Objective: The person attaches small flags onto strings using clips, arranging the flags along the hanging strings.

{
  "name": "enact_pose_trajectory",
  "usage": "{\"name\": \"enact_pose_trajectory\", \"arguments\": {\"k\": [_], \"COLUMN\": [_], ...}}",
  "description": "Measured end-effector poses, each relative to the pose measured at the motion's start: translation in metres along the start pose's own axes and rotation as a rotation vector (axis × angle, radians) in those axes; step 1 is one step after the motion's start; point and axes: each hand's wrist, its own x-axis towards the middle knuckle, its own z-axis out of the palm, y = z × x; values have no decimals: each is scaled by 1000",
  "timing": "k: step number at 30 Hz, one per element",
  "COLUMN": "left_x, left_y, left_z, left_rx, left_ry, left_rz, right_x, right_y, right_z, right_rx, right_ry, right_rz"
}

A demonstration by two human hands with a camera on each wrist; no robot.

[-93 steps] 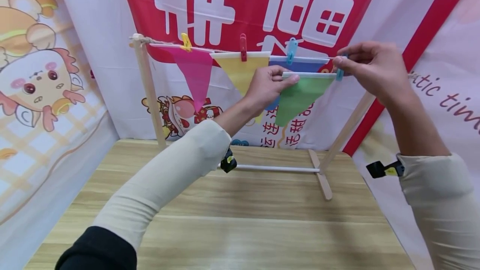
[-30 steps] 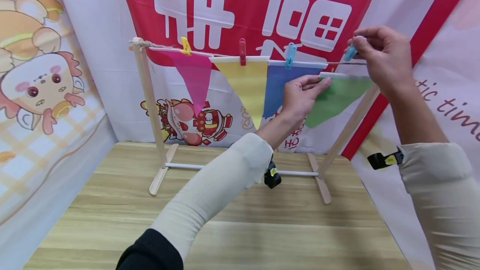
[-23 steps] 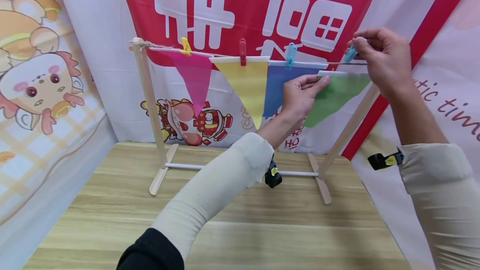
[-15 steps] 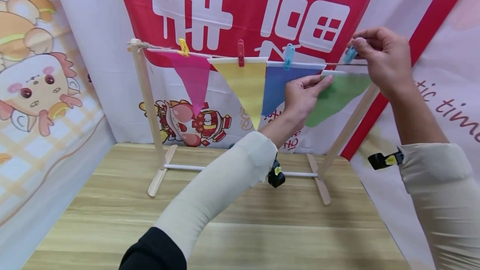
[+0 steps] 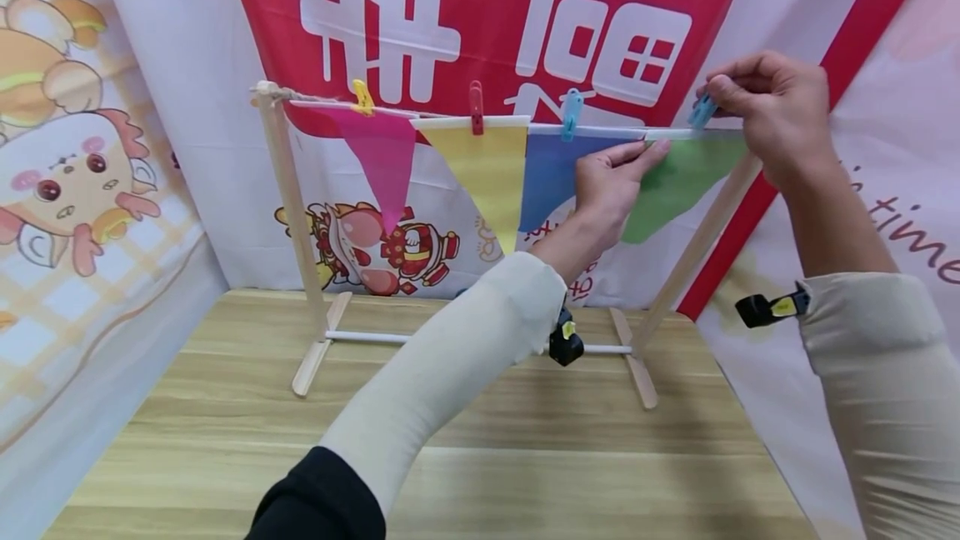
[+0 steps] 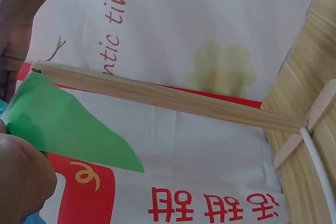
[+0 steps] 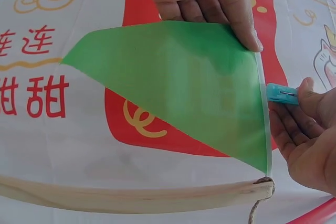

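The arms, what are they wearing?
Both arms wear long cream sleeves: the left sleeve and the right sleeve. A black cuff shows below the left one near the elbow. A small black device with a yellow mark is strapped at each wrist. The hands are bare, with no gloves or rings showing.

Light is bright, soft and even in all three views, with no hard glare. On the table (image 5: 480, 440) the wooden rack (image 5: 288, 215) casts only a faint, diffuse shadow beside its feet. The head view is sharp in the middle and bends slightly toward the edges; the right sleeve (image 5: 892, 407) nearest the lens is a little soft. In the left wrist view, the left hand (image 6: 21, 182) near the green flag (image 6: 63, 124) is blurred. The right wrist view is crisp.
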Motion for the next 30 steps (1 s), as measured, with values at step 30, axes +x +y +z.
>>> {"name": "enact_pose_trajectory", "arguments": {"k": [30], "left_x": [6], "left_y": [2], "left_z": [-2], "left_rx": [31], "left_ry": [1], "left_rz": [3], "right_x": [5], "right_y": [11], "right_z": [-3], "right_rx": [-400], "right_ry": [-114], "right_rz": [-20]}}
